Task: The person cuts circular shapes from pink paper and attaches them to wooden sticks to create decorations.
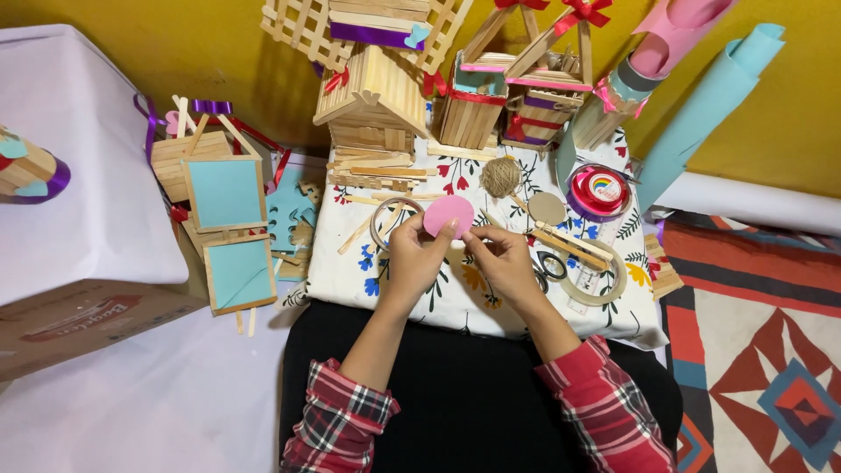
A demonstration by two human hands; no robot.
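I see my left hand (419,256) pinching one pink paper disc (448,215) at its lower edge, thumb on its face. My right hand (506,261) sits just beside it, fingertips curled narrow near the disc's right rim; I cannot tell whether they touch it. Both hover over the floral cloth (438,298). Beyond them lie one ball of twine (500,176), one red ribbon spool (599,190), two tape rings (597,282) and two blue-panelled stick frames (225,193).
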